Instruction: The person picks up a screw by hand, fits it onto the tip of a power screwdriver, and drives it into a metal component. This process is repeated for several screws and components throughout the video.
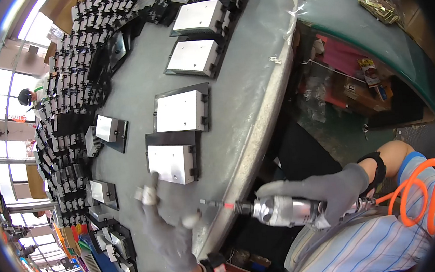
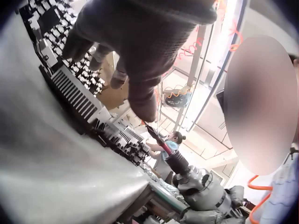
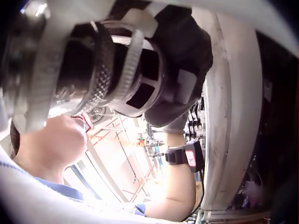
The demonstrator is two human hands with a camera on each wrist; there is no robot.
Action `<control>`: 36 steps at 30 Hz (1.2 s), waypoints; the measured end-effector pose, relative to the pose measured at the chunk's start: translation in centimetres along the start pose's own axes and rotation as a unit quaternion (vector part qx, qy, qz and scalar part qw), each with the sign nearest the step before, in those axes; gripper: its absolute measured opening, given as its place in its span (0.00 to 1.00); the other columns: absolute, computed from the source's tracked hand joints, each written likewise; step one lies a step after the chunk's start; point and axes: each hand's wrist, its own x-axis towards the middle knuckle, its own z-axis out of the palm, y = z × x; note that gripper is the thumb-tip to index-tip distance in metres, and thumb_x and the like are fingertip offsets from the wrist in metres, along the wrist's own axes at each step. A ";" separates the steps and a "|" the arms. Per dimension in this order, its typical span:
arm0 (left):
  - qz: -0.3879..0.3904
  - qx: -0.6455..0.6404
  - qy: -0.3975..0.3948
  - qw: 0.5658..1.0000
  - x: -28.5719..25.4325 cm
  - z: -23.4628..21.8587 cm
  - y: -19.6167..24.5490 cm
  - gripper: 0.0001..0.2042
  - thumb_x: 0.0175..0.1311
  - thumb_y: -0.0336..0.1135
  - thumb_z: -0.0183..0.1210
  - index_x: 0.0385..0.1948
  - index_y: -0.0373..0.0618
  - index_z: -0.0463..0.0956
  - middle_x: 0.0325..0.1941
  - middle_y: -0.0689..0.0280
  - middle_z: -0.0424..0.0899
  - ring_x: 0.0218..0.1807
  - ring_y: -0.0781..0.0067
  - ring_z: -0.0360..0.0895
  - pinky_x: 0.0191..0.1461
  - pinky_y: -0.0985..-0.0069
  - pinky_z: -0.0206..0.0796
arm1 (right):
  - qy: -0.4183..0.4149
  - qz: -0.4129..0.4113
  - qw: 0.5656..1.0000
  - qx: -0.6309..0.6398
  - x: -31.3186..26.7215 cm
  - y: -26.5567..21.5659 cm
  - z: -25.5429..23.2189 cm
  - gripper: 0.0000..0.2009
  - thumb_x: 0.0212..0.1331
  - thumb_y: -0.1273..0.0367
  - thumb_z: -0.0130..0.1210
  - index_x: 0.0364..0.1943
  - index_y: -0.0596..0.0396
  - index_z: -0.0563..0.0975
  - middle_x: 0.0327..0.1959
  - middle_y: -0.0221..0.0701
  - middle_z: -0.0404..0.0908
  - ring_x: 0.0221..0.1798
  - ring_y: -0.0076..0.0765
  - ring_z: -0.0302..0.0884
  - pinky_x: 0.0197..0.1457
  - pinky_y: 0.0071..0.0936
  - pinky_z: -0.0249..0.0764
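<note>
My right hand (image 1: 329, 186), in a grey glove, grips a silver air screwdriver (image 1: 285, 211) at the table's front edge. Its bit (image 2: 156, 134) points towards my left hand, and an orange coiled hose (image 1: 411, 197) trails from its back end. In the right wrist view the tool's body (image 3: 135, 77) fills the upper left. My gloved left hand (image 1: 166, 237) is over the table, blurred, its fingers loosely spread with pale fingertips. Just beyond those fingers lies the nearest silver metal box (image 1: 171, 162) on its black plate. Nothing shows held in the left hand.
More silver boxes (image 1: 185, 110) on black plates form a row along the table (image 1: 239, 83). Many small black-and-silver parts (image 1: 71, 91) are massed at the far side. Below the table edge is a shelf with cartons (image 1: 360, 94). Other people are in the background.
</note>
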 end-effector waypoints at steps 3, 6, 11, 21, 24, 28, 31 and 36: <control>0.163 0.324 0.033 0.931 4.0 1.9 0.5 0.42 0.39 0.63 0.65 0.56 0.44 0.68 0.59 0.50 0.64 0.54 0.59 0.70 0.50 0.65 0.67 | 0.065 -0.015 0.998 -0.003 -0.2 -0.5 -0.7 0.44 0.38 0.78 0.49 0.67 0.51 0.45 0.34 0.31 0.69 0.34 0.24 0.69 0.37 0.22 0.69; 0.071 0.218 -0.026 0.973 4.4 2.3 -0.7 0.42 0.36 0.63 0.66 0.57 0.51 0.68 0.63 0.48 0.59 0.64 0.50 0.60 0.59 0.58 0.61 | 0.075 0.025 0.996 0.032 -0.2 -0.7 -1.0 0.43 0.38 0.78 0.49 0.67 0.52 0.47 0.36 0.31 0.68 0.38 0.24 0.69 0.38 0.23 0.69; 0.073 0.354 -0.062 0.930 -1.5 0.0 -1.0 0.39 0.36 0.62 0.67 0.55 0.56 0.69 0.64 0.50 0.58 0.62 0.47 0.63 0.59 0.57 0.61 | 0.022 0.021 1.000 -0.009 0.7 1.3 -0.8 0.44 0.40 0.78 0.50 0.67 0.53 0.43 0.37 0.32 0.70 0.37 0.25 0.70 0.38 0.23 0.69; 0.046 0.335 -0.039 0.940 -4.9 -1.5 -1.7 0.35 0.35 0.51 0.69 0.53 0.56 0.71 0.66 0.50 0.57 0.65 0.46 0.59 0.62 0.56 0.59 | -0.022 0.065 0.995 -0.067 1.6 2.0 1.0 0.46 0.39 0.74 0.52 0.67 0.56 0.42 0.41 0.36 0.72 0.37 0.28 0.73 0.41 0.24 0.69; 0.047 0.339 -0.042 0.939 -4.9 -1.4 -1.6 0.35 0.37 0.52 0.68 0.54 0.56 0.71 0.66 0.48 0.57 0.65 0.45 0.59 0.62 0.56 0.58 | -0.021 0.071 0.995 -0.065 1.7 2.1 1.1 0.46 0.38 0.74 0.53 0.67 0.57 0.42 0.41 0.36 0.71 0.37 0.28 0.73 0.41 0.24 0.69; 0.042 0.347 -0.040 0.936 -4.9 -1.3 -1.6 0.34 0.39 0.53 0.66 0.54 0.56 0.71 0.66 0.48 0.57 0.64 0.44 0.59 0.61 0.57 0.59 | -0.021 0.078 0.995 -0.060 2.0 1.8 1.3 0.47 0.37 0.73 0.53 0.67 0.56 0.42 0.40 0.35 0.71 0.36 0.28 0.73 0.40 0.24 0.69; 0.055 0.358 -0.032 0.931 -4.5 -1.1 -1.9 0.33 0.38 0.51 0.66 0.53 0.56 0.71 0.66 0.48 0.57 0.64 0.44 0.59 0.61 0.57 0.59 | -0.013 0.053 0.997 -0.047 2.1 2.1 1.1 0.47 0.37 0.72 0.53 0.67 0.55 0.42 0.39 0.35 0.71 0.36 0.28 0.73 0.40 0.24 0.69; 0.047 0.364 -0.032 0.930 -4.4 -0.9 -1.6 0.32 0.38 0.49 0.65 0.53 0.55 0.71 0.65 0.48 0.57 0.63 0.44 0.60 0.60 0.57 0.59 | -0.006 0.070 0.995 -0.070 1.9 1.3 1.3 0.44 0.39 0.72 0.51 0.67 0.53 0.43 0.38 0.35 0.72 0.35 0.31 0.73 0.40 0.26 0.70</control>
